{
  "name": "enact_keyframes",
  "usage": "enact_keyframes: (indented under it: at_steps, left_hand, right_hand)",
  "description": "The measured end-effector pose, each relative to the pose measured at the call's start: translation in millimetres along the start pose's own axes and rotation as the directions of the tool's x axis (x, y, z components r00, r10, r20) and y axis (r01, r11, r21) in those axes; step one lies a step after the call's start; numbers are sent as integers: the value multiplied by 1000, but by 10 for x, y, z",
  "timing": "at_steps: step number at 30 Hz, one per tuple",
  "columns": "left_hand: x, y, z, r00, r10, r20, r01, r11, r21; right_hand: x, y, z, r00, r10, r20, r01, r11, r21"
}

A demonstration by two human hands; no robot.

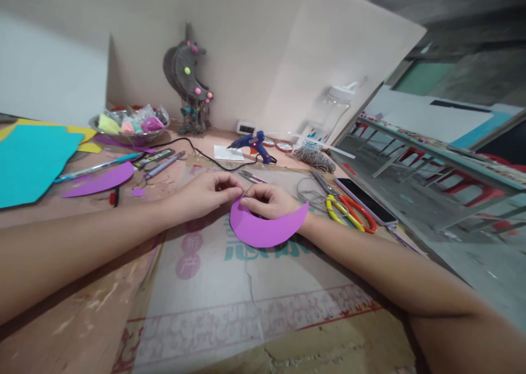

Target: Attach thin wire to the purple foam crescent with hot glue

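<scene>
A purple crescent-shaped foam piece is held just above a flattened cardboard sheet in the middle of the table. My right hand pinches the crescent's left tip, fingers closed on it. My left hand meets it from the left, its fingertips pinched on something thin at that same tip; what it is I cannot make out. Both forearms stretch in from the bottom corners.
Scissors with yellow and orange handles, a phone and a coil of wire lie right of my hands. A blue glue gun, twine, pens, teal paper, a bowl and a crescent ornament stand behind.
</scene>
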State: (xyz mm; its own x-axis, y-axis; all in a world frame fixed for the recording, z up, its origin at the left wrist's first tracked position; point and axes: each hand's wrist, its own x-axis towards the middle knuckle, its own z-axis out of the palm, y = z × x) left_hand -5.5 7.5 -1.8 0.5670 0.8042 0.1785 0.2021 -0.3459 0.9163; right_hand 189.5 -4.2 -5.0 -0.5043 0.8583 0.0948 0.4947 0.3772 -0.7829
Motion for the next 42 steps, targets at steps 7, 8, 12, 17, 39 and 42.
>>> enact_keyframes:
  at_steps: [7, 8, 12, 17, 39, 42]
  left_hand:
    - [-4, 30, -16, 1000, 25, 5, -25, 1000, -2]
    - [-5, 29, -15, 1000, 21, 6, -21, 1000, -1]
    - [-8, 31, -4, 1000, 0, -3, 0, 1000, -2]
    - [-10, 33, 12, 1000, 1, -5, -1, 1000, -2]
    - [-6, -4, -15, 1000, -18, -12, 19, 999, 34]
    - [2, -19, -19, 1000, -7, -4, 8, 999, 51]
  right_hand:
    - [7, -22, -1, 1000, -5, 5, 5, 1000, -8]
    - [8, -25, -3, 1000, 2, 2, -2, 1000, -15]
    - [-5, -45, -8, 1000, 24, 3, -24, 1000, 1]
    - [-39, -86, 2, 997, 51, 55, -59, 984, 167]
    - [-7, -52, 8, 1000, -11, 17, 10, 999, 45]
    - [-19, -55, 4, 1000, -23, 20, 21, 994, 105]
